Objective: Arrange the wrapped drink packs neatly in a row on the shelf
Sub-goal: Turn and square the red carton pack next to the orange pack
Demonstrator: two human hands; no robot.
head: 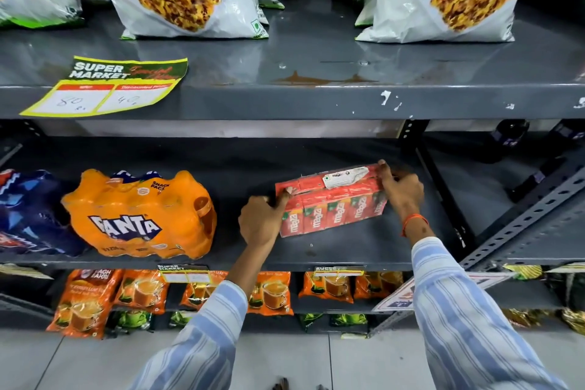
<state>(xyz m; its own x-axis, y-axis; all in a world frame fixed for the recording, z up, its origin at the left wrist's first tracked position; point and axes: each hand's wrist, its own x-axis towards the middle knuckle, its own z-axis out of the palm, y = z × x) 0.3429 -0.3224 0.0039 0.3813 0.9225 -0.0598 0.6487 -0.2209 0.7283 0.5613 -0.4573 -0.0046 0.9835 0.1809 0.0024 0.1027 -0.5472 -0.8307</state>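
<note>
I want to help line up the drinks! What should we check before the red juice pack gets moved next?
1. Left hand on the red juice pack: ok, it grips the left end.
2. Right hand on the pack: ok, it holds the right end.
3. Pack square with the shelf edge: not ok, it sits at an angle.
4. Free space beside the orange Fanta pack: ok, a bare gap lies between them.
5. Wrap intact: cannot tell.

Bare shelf (332,252) lies between Fanta pack (139,215) and red pack (332,203); upright (443,196) blocks right.
</note>
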